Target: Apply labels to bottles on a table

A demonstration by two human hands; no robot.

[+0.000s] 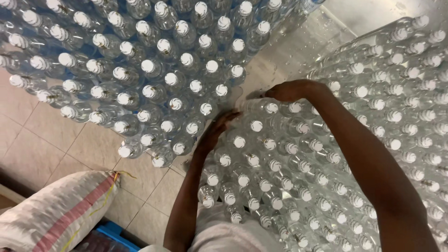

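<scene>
I look down on a large mass of clear plastic bottles with white caps. My left hand (pixel 217 128) reaches forward to the near edge of the middle group of bottles (pixel 275 163), its fingers curled against the top of a bottle at that edge. My right hand (pixel 291 91) is stretched further out, fingers bent down over the caps at the far edge of the same group, where a bottle (pixel 259 105) lies partly under it. Whether either hand truly grips a bottle is hidden by blur and by the fingers.
Another block of capped bottles (pixel 140 70) fills the upper left, and a third (pixel 410 84) the right. A wet pale surface (pixel 298 46) shows between them. Tiled floor (pixel 56 144) lies at left, with a white and pink woven sack (pixel 56 214) and a blue crate corner (pixel 114 233) below.
</scene>
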